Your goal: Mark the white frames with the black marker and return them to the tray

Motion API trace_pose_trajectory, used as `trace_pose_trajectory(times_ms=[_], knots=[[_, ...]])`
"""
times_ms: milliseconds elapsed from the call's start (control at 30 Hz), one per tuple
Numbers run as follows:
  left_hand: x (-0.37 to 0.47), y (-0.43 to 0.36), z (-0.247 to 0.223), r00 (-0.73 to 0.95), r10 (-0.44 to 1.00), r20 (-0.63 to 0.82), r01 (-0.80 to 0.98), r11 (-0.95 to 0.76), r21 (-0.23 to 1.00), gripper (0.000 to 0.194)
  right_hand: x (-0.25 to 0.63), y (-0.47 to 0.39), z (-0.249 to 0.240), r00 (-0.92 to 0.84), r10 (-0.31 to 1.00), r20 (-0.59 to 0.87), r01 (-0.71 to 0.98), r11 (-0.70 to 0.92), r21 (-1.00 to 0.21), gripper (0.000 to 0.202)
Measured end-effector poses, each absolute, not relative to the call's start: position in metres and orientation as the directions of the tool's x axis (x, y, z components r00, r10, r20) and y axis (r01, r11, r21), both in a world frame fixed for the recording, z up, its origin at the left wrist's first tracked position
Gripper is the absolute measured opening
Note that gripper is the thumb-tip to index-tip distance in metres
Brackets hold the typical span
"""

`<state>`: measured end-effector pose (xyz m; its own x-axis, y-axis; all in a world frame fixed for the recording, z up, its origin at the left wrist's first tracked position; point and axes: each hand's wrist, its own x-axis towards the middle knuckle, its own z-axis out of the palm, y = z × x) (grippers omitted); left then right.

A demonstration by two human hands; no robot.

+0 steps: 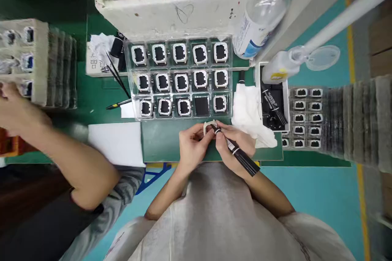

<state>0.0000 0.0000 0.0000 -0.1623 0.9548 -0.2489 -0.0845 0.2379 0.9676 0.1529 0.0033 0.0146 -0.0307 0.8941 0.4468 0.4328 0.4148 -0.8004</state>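
Between the thumb and fingers of my left hand is a small white frame, held up at the near edge of the tray. My right hand grips a black marker pen like a writing tool, its tip at the white frame. Just beyond both hands lies a clear plastic tray with rows of similar white frames, each around a black centre. One front-row pocket shows only black, with no white frame in it. The exact spot where the tip meets the frame is partly hidden by my fingers.
A white cloth and a box of markers lie to the right, near a large bottle. Stacked trays stand far right. Tweezers and a white pad lie left, beside a co-worker's arm.
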Motion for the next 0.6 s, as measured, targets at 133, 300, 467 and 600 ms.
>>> trace_pose_trajectory(times_ms=[133,300,467,600], knots=[[0.0009,0.0007,0.0021,-0.166,0.951,-0.260,-0.108,0.244,0.964,0.015,0.1523,0.0035,0.0143,-0.032,0.890,0.455,0.428,0.424,-0.798,0.014],[0.0025,0.0018,0.0042,-0.163,0.951,-0.263,-0.143,0.241,0.960,0.021,0.1504,0.0060,0.0146,-0.007,0.865,0.502,0.407,0.461,-0.789,0.014],[0.0034,0.0029,0.0061,-0.166,0.944,-0.285,-0.146,0.263,0.954,0.022,0.1477,0.0071,0.0142,0.000,0.850,0.527,0.392,0.484,-0.782,0.018],[-0.0024,0.0057,0.0103,-0.110,0.930,-0.350,-0.222,0.320,0.921,0.028,0.1455,0.0052,0.0122,0.061,0.842,0.537,0.334,0.489,-0.806,0.014]])
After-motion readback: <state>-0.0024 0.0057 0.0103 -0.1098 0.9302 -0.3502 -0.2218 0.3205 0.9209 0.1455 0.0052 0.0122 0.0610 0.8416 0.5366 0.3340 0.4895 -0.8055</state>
